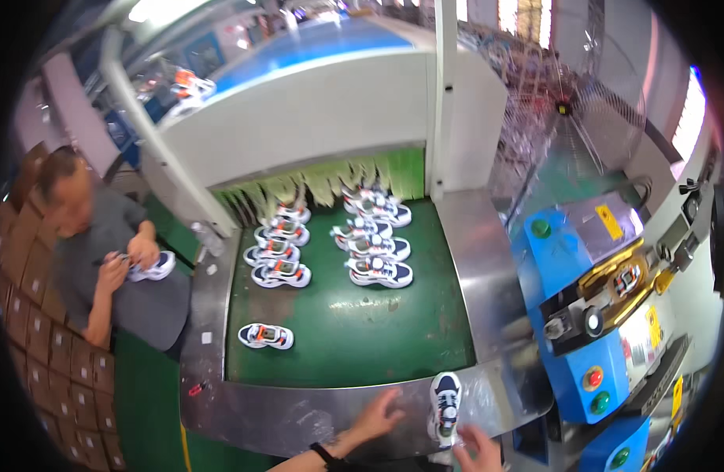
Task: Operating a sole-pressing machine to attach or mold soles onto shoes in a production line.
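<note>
Resting on the steel apron, left hand lies open-fingered, empty; right hand steadies a small sneaker at its heel, grip unclear; conveyor belt carries more.

The conveyor belt runs from the near metal ledge back to a curtained tunnel opening at the far end. On the belt, two columns of shoes lie side by side at the far end; a single shoe lies alone at near left. Another shoe stands on the ledge at near right, between the left hand and the right hand. A press machine stands right of the belt. A seated person is left of it, with stacked boxes further left.
</note>
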